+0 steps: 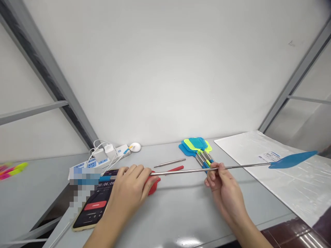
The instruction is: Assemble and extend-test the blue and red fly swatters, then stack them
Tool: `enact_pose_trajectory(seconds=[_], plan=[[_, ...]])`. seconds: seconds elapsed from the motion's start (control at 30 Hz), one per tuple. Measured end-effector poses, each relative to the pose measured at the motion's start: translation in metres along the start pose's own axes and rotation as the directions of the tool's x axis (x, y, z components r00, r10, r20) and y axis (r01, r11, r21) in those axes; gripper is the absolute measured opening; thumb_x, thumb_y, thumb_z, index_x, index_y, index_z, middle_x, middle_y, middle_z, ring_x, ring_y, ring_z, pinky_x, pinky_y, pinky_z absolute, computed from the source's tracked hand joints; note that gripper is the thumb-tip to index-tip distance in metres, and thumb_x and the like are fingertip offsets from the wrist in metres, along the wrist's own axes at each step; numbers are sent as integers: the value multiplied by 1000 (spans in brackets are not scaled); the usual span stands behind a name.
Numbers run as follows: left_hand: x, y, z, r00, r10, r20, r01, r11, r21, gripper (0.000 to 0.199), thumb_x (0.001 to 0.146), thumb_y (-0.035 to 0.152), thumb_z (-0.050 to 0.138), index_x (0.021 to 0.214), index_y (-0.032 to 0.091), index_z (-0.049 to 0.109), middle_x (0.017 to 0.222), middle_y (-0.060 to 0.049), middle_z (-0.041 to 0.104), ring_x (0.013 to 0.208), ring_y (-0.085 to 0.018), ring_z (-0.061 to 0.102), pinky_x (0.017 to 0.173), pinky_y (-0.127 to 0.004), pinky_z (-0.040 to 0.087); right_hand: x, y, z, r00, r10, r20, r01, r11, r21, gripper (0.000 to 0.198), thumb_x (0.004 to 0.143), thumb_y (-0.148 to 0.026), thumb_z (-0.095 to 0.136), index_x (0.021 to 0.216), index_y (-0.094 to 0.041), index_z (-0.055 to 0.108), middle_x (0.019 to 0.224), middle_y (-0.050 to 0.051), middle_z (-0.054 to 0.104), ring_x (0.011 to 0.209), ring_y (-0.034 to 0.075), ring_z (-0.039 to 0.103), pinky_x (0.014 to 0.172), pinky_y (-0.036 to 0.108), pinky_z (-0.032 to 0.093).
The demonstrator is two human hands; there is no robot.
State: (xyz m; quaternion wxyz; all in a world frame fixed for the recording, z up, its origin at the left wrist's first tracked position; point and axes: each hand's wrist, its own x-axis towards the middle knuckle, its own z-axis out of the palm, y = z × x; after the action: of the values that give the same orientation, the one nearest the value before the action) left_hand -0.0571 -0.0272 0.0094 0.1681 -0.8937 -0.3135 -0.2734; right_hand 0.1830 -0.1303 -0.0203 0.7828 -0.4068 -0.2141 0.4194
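Note:
My left hand (130, 186) grips the blue handle end of an extended telescopic fly swatter, whose metal rod (181, 171) runs to the right. My right hand (219, 179) pinches the rod near its middle. The blue swatter head (292, 160) hangs over a white sheet at the right. A red swatter head (154, 184) lies under my left hand, and a red handle piece (175, 168) lies just behind the rod.
A pile of blue, green and yellow fly swatters (198, 148) lies behind the rod. A loose metal rod (169, 162), a phone with a running timer (94, 205), a power strip with chargers (100, 158) and a large white sheet (284, 175) lie on the grey table.

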Motion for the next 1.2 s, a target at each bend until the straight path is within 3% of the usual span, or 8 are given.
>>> enact_pose_trajectory(seconds=[0.2,0.33,0.47,0.57,0.67,0.83,1.03,1.2], plan=[[2,61,-23,930,-267,-251,218,954,-206,13,91,29,53,81,24,62,77,-3,66,75,-23,56,93,-49,27,-27,-4,29,966,20,258,-11,999,-35,29,92,-50,56,87,-22,63,62,-2,54,54,12,47,58,29,41],[-21,106,-23,617,-615,-492,260,749,-609,11,85,38,60,81,28,64,90,-7,67,91,-28,56,98,-54,29,-40,-13,41,988,-77,131,69,996,64,32,92,-53,53,84,-23,62,58,-3,51,54,13,46,58,29,41],[-52,136,-14,710,-701,-63,241,326,-914,36,86,59,52,74,26,60,72,-5,57,75,-24,51,80,-43,43,-63,-18,29,993,-106,52,97,983,158,31,92,-51,55,82,-23,61,58,-4,48,53,11,43,57,28,40],[-64,142,-15,639,-754,150,267,35,-963,54,85,77,36,86,26,57,70,-2,49,65,-20,43,64,-33,41,-87,-11,13,996,-73,56,65,989,136,28,93,-49,55,82,-23,60,60,-4,47,54,11,44,57,27,39],[-71,140,-25,584,-776,240,252,-107,-962,60,87,78,24,93,27,55,65,1,41,57,-16,35,56,-29,36,-107,-4,2,994,-31,105,24,997,75,29,93,-49,54,80,-23,60,59,-4,47,54,11,44,57,28,39],[-75,139,-46,426,-885,187,63,-178,-982,34,98,47,38,84,24,58,83,0,50,70,-14,44,68,-27,43,-115,-9,-9,993,-31,113,28,999,26,30,92,-50,56,80,-23,61,56,-5,43,51,11,43,55,27,39],[-74,140,-67,405,-914,30,-120,-86,-989,37,98,46,45,79,21,65,87,-2,50,86,-15,50,87,-27,46,-116,-43,-23,993,-88,83,91,995,-34,24,86,-45,66,83,-21,65,57,-5,40,54,10,43,58,28,43],[-74,126,-86,296,-954,55,-228,-127,-965,37,96,44,48,75,18,63,82,-2,47,79,-15,49,79,-29,50,-117,-60,-32,995,-76,62,73,996,49,22,85,-41,69,83,-20,64,56,-8,30,50,7,33,55,25,42]])
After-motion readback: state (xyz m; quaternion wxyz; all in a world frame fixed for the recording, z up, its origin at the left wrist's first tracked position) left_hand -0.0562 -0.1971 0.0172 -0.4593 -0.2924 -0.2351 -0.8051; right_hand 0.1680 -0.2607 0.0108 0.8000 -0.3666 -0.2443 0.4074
